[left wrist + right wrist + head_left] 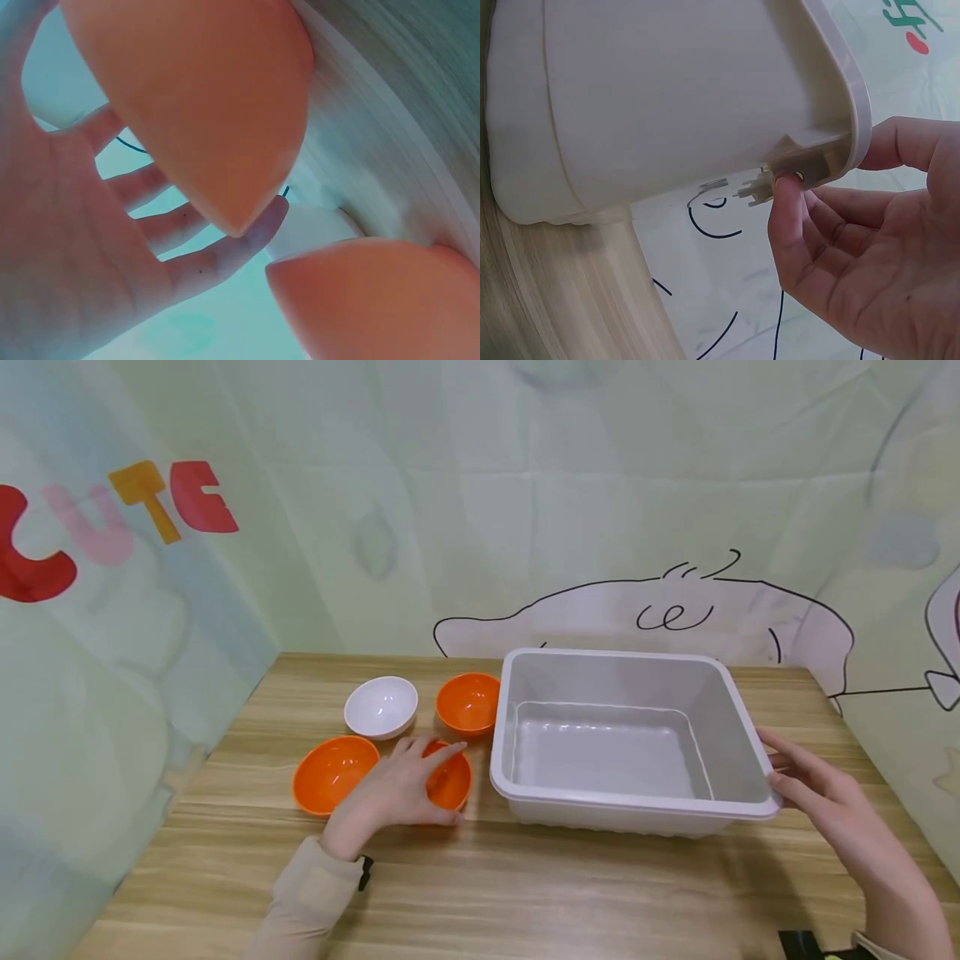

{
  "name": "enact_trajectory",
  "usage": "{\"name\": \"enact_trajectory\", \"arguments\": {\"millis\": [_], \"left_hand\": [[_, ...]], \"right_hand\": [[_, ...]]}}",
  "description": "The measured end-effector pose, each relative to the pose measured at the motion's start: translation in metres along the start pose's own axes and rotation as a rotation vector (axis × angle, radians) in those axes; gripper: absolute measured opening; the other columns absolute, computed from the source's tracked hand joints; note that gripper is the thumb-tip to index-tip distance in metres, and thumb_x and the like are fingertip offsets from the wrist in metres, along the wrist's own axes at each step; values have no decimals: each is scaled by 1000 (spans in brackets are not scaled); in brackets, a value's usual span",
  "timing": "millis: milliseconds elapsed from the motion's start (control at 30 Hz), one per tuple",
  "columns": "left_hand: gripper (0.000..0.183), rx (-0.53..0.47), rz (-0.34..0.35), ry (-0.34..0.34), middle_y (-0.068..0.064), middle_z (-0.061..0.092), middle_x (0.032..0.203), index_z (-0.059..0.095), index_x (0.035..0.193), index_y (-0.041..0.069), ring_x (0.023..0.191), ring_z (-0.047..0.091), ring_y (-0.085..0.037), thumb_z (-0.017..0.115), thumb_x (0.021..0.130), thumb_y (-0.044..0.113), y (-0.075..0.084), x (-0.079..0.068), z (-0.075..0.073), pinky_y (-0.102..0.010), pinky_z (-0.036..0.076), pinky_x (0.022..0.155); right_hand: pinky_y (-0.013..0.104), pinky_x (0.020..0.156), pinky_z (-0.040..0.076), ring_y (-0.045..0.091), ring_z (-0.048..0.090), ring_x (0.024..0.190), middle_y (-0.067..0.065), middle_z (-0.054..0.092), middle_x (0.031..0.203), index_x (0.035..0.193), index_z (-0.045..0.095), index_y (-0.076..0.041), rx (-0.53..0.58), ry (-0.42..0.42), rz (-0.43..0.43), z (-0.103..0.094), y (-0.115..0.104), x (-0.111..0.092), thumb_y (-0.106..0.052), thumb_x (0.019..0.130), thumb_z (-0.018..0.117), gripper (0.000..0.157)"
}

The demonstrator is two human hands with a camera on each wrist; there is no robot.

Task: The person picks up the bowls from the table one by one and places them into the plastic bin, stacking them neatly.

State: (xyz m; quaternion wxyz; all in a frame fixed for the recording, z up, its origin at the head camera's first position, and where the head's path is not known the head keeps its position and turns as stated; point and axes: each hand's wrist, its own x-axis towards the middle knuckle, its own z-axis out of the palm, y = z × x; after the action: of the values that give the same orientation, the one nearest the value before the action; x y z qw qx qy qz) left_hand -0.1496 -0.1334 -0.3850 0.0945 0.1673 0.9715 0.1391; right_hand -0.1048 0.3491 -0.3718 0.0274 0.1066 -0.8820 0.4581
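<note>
My left hand (397,783) spreads over an orange bowl (452,783), thumb at its near rim and forefinger at its far rim. In the left wrist view, the orange bowl (202,105) covers parts of the fairly straight fingers. At its left sits a second orange bowl (333,774). Behind these are a white bowl (381,706) and another orange bowl (468,703). My right hand (821,789) grips the right rim of a light grey plastic tub (615,806); the right wrist view shows thumb and fingers pinching the tub's rim (861,112).
The wooden table (480,893) backs onto a printed cloth wall (465,552) with cartoon drawings and letters. The tub's left side stands close to the rear orange bowl.
</note>
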Motion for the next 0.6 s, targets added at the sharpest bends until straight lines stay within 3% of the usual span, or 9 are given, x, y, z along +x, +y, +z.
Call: {"name": "enact_trajectory", "arguments": {"millis": [300, 600], "left_hand": [[83, 28, 14, 24, -8, 45, 141, 45, 143, 32, 120, 42, -33, 76, 69, 55, 3, 1, -4, -52, 50, 88], [84, -10, 13, 32, -10, 41, 146, 44, 144, 30, 133, 36, -43, 76, 70, 55, 8, -2, -13, -60, 46, 94]], "right_hand": [[13, 71, 51, -5, 59, 89, -19, 59, 105, 149, 34, -10, 13, -5, -1, 0, 1, 0, -8, 100, 46, 51], [14, 71, 51, -5, 59, 89, -19, 59, 104, 149, 35, -11, 18, -2, 8, 0, 1, 0, -9, 100, 47, 50]]}}
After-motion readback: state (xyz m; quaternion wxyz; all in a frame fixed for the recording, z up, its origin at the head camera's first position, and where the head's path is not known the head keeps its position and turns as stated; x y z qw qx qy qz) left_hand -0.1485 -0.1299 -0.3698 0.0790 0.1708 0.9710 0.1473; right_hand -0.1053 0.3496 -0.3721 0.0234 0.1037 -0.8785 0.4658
